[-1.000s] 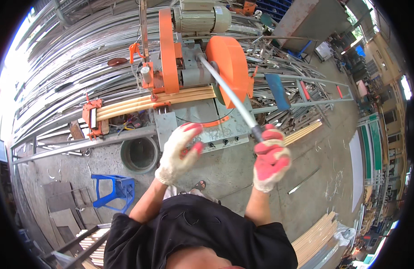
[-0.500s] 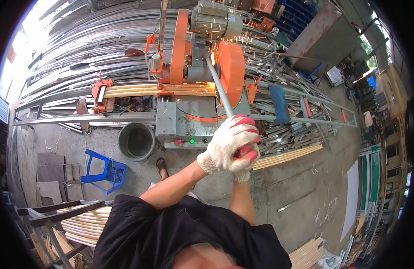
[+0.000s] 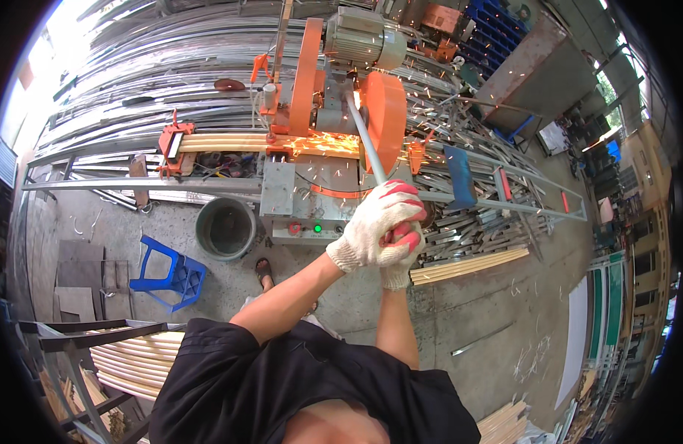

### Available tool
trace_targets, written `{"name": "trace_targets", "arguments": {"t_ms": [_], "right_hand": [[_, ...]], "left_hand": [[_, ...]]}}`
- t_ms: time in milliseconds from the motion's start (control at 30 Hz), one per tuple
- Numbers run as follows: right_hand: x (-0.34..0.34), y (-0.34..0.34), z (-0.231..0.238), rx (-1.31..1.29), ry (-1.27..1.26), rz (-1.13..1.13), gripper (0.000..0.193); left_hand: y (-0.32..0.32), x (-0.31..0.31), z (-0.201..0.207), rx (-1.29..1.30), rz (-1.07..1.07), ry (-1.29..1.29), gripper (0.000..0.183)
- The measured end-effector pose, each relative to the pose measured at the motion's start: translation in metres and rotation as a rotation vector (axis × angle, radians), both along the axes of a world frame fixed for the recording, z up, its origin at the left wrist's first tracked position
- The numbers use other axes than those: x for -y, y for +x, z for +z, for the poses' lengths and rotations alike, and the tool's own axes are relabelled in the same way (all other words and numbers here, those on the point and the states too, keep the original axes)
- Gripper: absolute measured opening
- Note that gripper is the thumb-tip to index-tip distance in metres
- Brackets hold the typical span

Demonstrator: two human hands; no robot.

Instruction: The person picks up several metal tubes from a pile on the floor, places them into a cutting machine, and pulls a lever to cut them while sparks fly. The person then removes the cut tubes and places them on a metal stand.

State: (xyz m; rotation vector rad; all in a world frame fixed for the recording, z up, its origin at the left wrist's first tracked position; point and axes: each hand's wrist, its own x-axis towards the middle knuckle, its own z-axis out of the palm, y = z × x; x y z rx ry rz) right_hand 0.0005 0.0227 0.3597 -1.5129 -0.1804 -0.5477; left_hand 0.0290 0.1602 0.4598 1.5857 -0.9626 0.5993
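Observation:
Both of my hands wear white knit gloves with pink-red coating and are closed together at the near end of a grey metal lever handle (image 3: 366,140). My left hand (image 3: 369,231) is on top and covers much of my right hand (image 3: 410,255). The lever runs up to an orange and grey abrasive cut-off saw (image 3: 382,122), beside its orange disc guard. Bright sparks spray where several pale yellow tubes (image 3: 226,143) lie under the saw head. An orange clamp (image 3: 176,148) stands at the tubes' left end. The disc's cutting edge is hidden by the guard and sparks.
A grey bucket (image 3: 226,229) and a blue plastic stool (image 3: 169,274) stand on the floor at left. Cut tubes (image 3: 471,265) lie right of the machine, near metal offcuts. Long metal bars (image 3: 156,66) are heaped behind. A rack with tubes (image 3: 134,362) is at lower left.
My hands and the lever's near end have moved slightly toward the machine and left in the picture. Sparks now spread wider along the tubes and toward the right. The view has shifted slightly.

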Motion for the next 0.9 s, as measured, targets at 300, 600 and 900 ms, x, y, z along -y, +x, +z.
{"name": "trace_targets", "arguments": {"t_ms": [300,600,900], "right_hand": [[-0.011,-0.010,0.016,0.038,-0.020,0.014,0.036],[-0.004,-0.022,-0.008,-0.141,0.089,0.068,0.043],[-0.001,-0.024,-0.043,-0.125,0.143,0.039,0.050]], "left_hand": [[-0.006,-0.002,-0.006,-0.028,-0.019,-0.028,0.041],[-0.007,0.000,-0.019,0.010,0.007,-0.091,0.037],[-0.010,-0.002,-0.034,-0.006,-0.042,-0.061,0.041]]}}
